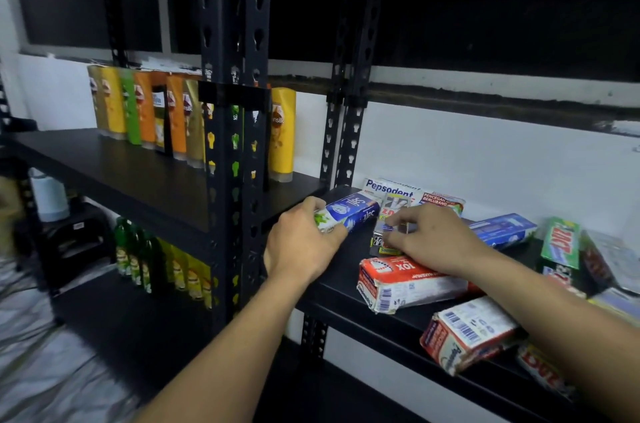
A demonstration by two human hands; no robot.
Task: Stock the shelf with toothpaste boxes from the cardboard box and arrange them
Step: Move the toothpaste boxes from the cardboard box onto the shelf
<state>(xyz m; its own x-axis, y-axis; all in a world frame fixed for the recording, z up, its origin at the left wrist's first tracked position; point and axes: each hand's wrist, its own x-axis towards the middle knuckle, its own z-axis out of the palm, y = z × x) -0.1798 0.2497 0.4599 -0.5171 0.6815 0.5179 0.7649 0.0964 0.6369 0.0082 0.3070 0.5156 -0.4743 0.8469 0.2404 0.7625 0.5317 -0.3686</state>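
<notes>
**Both hands are placed on toothpaste boxes on the black shelf**

A blue and white toothpaste box (353,213) is held at its near end by the left hand (304,242). The fingers are curled round it from above and the thumb is under it. This box lies at the left end of the black shelf (332,272), close to the upright post (235,145).

Just to its right, a narrow grey toothpaste box (389,227) is gripped by the right hand (436,239). The fingertips are bent onto its top and the thumb is pressed at its near end. Whether this box is lifted or lies on the shelf cannot be told.

Behind both boxes, a white Pepsodent box (391,188) is seen against the wall. A red 10X box (405,280) lies flat near the front edge, partly under the right forearm. A second red and white box (467,329) is tilted over the front edge further right. A blue box (502,230) and a green box (561,242) are found further along the shelf, well apart from the hands.

On the neighbouring shelf to the left, a row of shampoo bottles (180,114) is standing upright. On the level below it, green bottles (133,253) and yellow bottles (187,270) are kept.
</notes>
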